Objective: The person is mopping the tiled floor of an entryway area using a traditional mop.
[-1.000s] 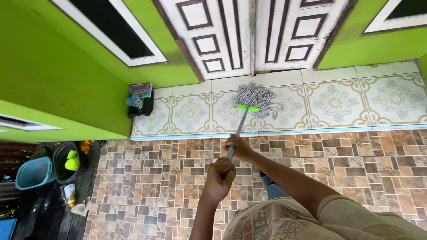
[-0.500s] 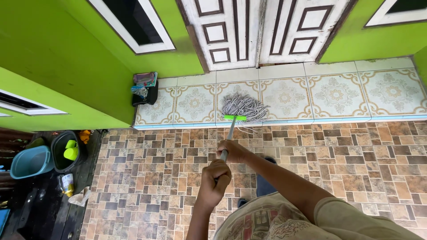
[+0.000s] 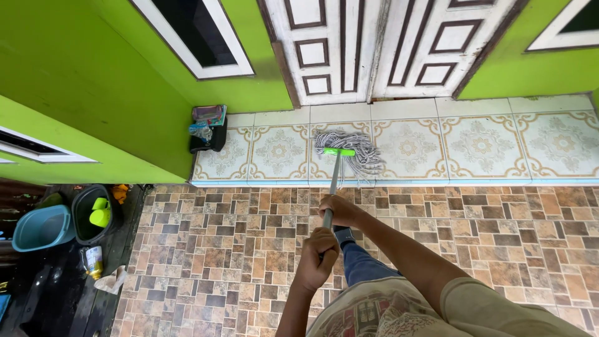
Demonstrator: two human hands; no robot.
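Fronting white double doors (image 3: 374, 50), pale patterned step tiles (image 3: 480, 146)

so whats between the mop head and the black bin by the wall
In the head view, only bare patterned tiles lie between the mop head and the black bin.

Left hand (image 3: 317, 257) and right hand (image 3: 339, 210) both gripping mop handle (image 3: 332, 184), right hand further down it. Grey string mop head (image 3: 349, 150) on patterned tile step (image 3: 480, 146) before white double door (image 3: 374, 47). Black bin (image 3: 209, 134) at step's left end.
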